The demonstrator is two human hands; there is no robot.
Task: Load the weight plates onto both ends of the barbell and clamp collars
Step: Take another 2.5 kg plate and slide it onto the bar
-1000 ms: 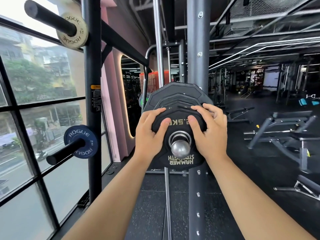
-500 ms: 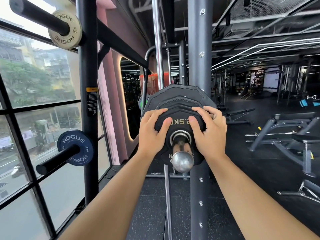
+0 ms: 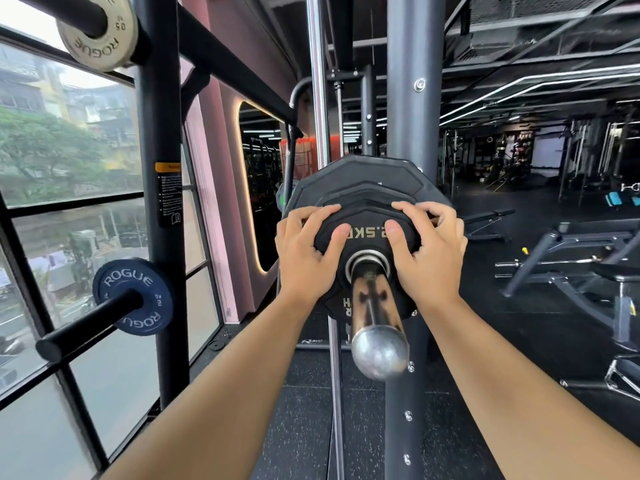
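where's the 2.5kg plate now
Head view, centre: the 2.5 kg plate sits on the barbell sleeve, held between the left hand and right hand, in front of a larger black plate.

Window [image 3: 52,150] left, black rack upright [image 3: 162,237] beside it, benches [image 3: 571,268] right.

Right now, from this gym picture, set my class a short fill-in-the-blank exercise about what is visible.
The left hand and right hand grip a small black plate marked ____ kg.
The lower peg plate is coloured ____.
Both it and the tan plate above read ____.
Missing words: 2.5; blue; ROGUE
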